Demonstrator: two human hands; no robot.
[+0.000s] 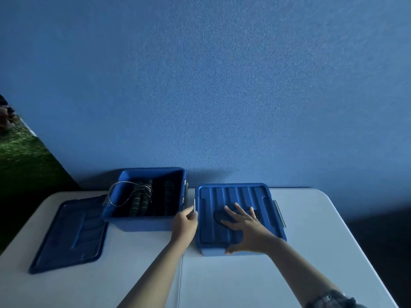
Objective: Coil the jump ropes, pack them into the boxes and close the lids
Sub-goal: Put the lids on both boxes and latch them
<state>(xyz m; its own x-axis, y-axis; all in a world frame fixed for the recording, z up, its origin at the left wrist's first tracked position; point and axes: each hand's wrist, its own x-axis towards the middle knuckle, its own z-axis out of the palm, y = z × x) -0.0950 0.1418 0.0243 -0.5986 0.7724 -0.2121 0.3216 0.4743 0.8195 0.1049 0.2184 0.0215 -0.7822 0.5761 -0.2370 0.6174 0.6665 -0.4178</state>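
The right hand [243,227] lay spread flat on the right box's lid [233,196], pressing it down, while the left hand [185,223] pinched the clasp [194,205] beside it. Left of both, the open box [142,223] held a jump rope [138,198] (loops spilling over the rim), needing tucking before its loose lid [71,232] goes on.

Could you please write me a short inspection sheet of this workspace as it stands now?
Surface: white table, seam down its middle.
Job's things: left box open, jump rope inside with a loop over its rim; loose lid flat beside it; right box lidded.
Clutter: nothing seen.
Grippers: left hand at right box's left latch; right hand flat on its lid.
Cables: nothing seen.
Surroundings: blue wall; green floor.
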